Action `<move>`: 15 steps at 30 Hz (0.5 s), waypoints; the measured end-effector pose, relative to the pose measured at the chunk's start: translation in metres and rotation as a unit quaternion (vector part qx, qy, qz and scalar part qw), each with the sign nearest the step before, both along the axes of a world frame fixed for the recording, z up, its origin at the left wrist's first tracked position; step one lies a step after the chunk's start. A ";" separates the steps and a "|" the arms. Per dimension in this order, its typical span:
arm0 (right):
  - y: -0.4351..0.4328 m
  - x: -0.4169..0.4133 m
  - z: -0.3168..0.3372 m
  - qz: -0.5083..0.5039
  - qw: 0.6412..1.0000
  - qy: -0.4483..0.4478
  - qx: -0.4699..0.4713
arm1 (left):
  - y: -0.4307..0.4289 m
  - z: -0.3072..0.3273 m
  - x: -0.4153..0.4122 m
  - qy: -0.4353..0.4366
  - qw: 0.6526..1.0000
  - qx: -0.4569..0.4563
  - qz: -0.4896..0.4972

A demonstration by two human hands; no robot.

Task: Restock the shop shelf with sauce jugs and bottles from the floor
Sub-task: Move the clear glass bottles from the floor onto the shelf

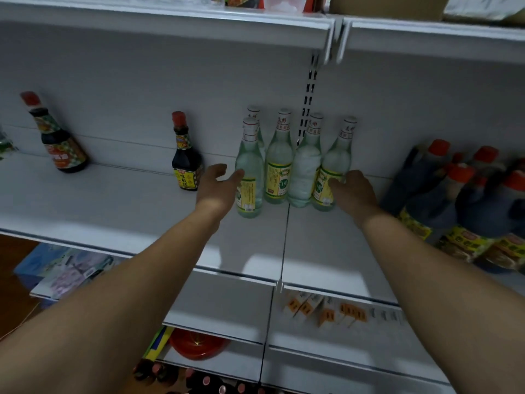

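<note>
Left hand (217,184) fingers (237,175) are lying loosely straight and a bit spread, tips touching the side of the front-left bottle (249,180), thumb up and free. Right hand (353,193) fingers (335,183) are held together, pressing flat on the label of the right-end bottle (333,163); no wrap around it showing. Both hands are bracketing the cluster of clear bottles (279,166), five of them standing upright, packed touching, toward the back of the shelf (142,211).

Risks, as I'm judging:
- Bottles are tall and narrow, so squeezing high from both sides is likely tipping one. The front-left one is standing out ahead of the row and has nothing bracing it in front.
- Uneven push is probably sliding the whole group sideways. The joint between shelf boards (287,237) is running right under the cluster and could be catching a base.
- They look like glass; knocking together or going over the front lip (85,237) means breakage.

Room:
- Left: a bare stretch, then a dark sauce bottle (186,160) just beside the left hand; an elbow swing could be clipping it.
- Right: a gap, then jugs (466,206) with orange caps crowding that end.
- Front: a wide open strip of shelf before the lip.
- Above: upper shelf (170,24) sitting well clear of the caps, so lifting out is looking fine.
- Behind: the back panel and a slotted upright (309,103) close behind the cluster.
</note>
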State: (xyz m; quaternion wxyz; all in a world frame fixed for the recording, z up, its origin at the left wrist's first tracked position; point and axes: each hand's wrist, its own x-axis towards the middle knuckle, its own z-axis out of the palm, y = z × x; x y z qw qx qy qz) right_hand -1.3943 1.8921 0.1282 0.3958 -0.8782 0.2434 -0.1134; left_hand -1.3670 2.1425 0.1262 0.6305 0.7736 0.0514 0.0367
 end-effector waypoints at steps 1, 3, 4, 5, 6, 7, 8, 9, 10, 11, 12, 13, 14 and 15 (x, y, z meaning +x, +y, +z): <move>0.007 -0.007 0.001 0.012 1.000 -0.001 -0.001 | 0.005 -0.001 -0.007 0.004 1.000 -0.006 -0.005; 0.022 -0.021 0.003 0.036 0.999 -0.004 -0.009 | 0.014 -0.004 -0.022 0.007 1.000 -0.011 -0.025; 0.030 -0.028 0.003 0.043 0.999 -0.005 -0.013 | 0.019 -0.006 -0.031 0.011 0.999 -0.011 -0.038; 0.039 -0.035 0.002 0.047 0.999 -0.006 -0.018 | 0.023 -0.007 -0.041 0.018 0.998 -0.013 -0.055; 0.047 -0.042 0.001 0.049 0.998 -0.006 -0.024 | 0.028 -0.009 -0.051 0.025 0.997 -0.012 -0.076; 0.056 -0.049 0.000 0.050 0.998 -0.004 -0.030 | 0.033 -0.012 -0.063 0.031 0.995 -0.008 -0.097; 0.065 -0.057 -0.001 0.049 0.998 -0.004 -0.032 | 0.038 -0.014 -0.075 0.038 0.992 -0.004 -0.117; 0.075 -0.065 -0.002 0.046 0.998 -0.005 -0.030 | 0.044 -0.018 -0.088 0.046 0.990 0.000 -0.135; 0.084 -0.074 -0.002 0.045 0.999 -0.010 -0.027 | 0.051 -0.023 -0.100 0.054 0.987 0.003 -0.151; 0.093 -0.083 -0.003 0.046 0.998 -0.016 -0.026 | 0.058 -0.029 -0.112 0.062 0.984 0.007 -0.165; 0.102 -0.093 -0.005 0.050 0.998 -0.022 -0.025 | 0.064 -0.035 -0.124 0.069 0.982 0.012 -0.176; 0.110 -0.103 -0.007 0.055 0.998 -0.025 -0.025 | 0.069 -0.042 -0.135 0.077 0.979 0.015 -0.186; 0.117 -0.113 -0.009 0.059 0.998 -0.024 -0.027 | 0.073 -0.050 -0.145 0.087 0.977 0.017 -0.195; 0.123 -0.123 -0.013 0.064 0.997 -0.021 -0.027 | 0.077 -0.058 -0.154 0.099 0.974 0.019 -0.204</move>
